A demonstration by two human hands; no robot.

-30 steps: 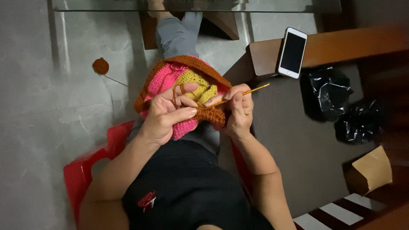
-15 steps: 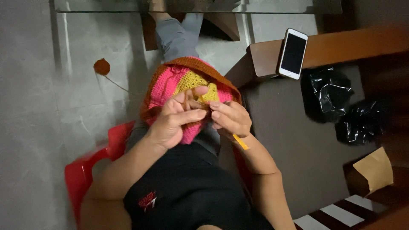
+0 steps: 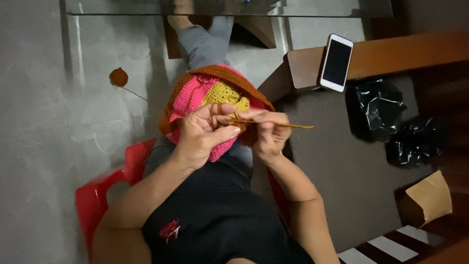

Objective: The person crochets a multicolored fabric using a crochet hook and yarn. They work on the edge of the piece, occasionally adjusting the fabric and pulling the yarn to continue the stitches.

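left hand [image 3: 202,134] closed on crochet piece [image 3: 210,95] in lap, brown yarn over fingers | right hand [image 3: 268,132] pinching crochet hook [image 3: 283,125], now level and pointing right, earlier angled down beside wrist | phone [image 3: 336,62] unmoved on wooden ledge [image 3: 391,54] | yarn ball [image 3: 118,77] same place on floor

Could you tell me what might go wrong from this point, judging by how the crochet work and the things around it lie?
The yarn ball lies out on the floor, so its strand could snag or the ball roll farther off. The phone sits at the edge of the wooden ledge; a knock might tip it off. The hook juts sideways past the right hand, close to the left hand, and a slip could drop a loop from the crochet piece.
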